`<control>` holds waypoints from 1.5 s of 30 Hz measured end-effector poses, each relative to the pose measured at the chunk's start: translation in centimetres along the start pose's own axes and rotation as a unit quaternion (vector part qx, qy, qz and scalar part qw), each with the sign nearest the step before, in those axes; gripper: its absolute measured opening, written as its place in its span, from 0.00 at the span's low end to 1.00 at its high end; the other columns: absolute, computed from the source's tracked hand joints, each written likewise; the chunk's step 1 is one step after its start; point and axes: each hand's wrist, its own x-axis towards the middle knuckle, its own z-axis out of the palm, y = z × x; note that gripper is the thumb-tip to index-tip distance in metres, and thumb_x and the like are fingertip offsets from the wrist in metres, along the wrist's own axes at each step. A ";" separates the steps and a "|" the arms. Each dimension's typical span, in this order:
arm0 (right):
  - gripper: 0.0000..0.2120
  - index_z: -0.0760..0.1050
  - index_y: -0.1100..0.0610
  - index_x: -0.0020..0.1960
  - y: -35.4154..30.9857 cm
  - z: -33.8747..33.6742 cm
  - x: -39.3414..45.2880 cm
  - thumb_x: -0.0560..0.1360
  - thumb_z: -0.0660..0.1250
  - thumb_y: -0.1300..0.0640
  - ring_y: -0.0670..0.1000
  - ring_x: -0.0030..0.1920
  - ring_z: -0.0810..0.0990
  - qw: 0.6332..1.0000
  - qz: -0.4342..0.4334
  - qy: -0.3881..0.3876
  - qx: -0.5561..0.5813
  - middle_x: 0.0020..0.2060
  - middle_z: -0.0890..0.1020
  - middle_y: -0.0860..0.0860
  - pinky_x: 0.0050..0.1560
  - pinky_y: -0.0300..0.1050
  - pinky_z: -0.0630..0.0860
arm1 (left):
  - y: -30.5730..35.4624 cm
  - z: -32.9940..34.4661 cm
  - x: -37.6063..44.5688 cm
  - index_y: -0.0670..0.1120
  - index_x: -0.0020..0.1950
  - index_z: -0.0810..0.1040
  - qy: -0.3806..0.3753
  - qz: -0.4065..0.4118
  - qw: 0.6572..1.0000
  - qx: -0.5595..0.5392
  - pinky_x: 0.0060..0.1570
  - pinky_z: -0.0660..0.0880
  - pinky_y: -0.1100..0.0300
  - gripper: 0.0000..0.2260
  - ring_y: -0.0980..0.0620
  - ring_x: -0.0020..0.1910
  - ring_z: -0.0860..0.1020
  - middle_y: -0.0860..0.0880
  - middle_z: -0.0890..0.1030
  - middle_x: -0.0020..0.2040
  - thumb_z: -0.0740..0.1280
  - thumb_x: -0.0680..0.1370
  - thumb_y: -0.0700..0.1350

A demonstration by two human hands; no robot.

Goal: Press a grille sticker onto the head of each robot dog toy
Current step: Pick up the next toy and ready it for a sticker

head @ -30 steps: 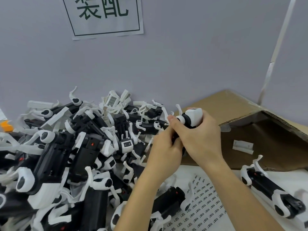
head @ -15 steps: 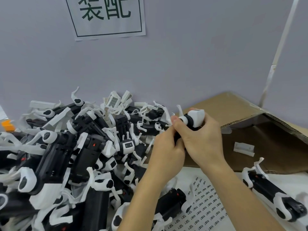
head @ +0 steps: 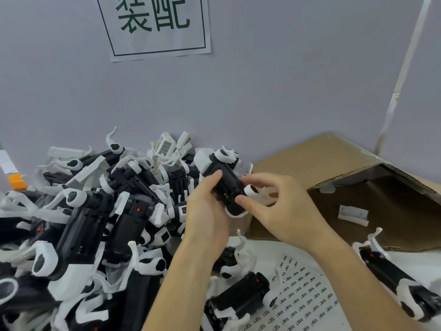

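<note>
Both forearms are bare from the lower frame edge to the wrists; no sleeve or cuff is visible. The left hand and right hand are ungloved. No ring, watch or bracelet appears, though some fingers are partly hidden. Fingernails look short, unpainted.

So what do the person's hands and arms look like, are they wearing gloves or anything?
No gloves. Both the left hand and the right hand are bare, and so are both forearms all the way down to the bottom edge of the picture: no sleeves show. I can see no rings, watch, bracelets or tape on them. The fingernails look short and plain, with no polish that I can make out.
</note>
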 end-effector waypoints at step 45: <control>0.12 0.75 0.56 0.54 0.3 4.5 -0.1 0.80 0.58 0.69 0.49 0.31 0.78 0.866 0.169 -0.067 0.466 0.39 0.82 0.53 0.34 0.47 0.79 | 0.4 -0.2 -0.8 0.36 0.70 0.73 -0.047 0.048 0.998 -0.016 0.49 0.76 0.46 0.26 0.39 0.53 0.77 0.38 0.78 0.56 0.59 0.76 0.50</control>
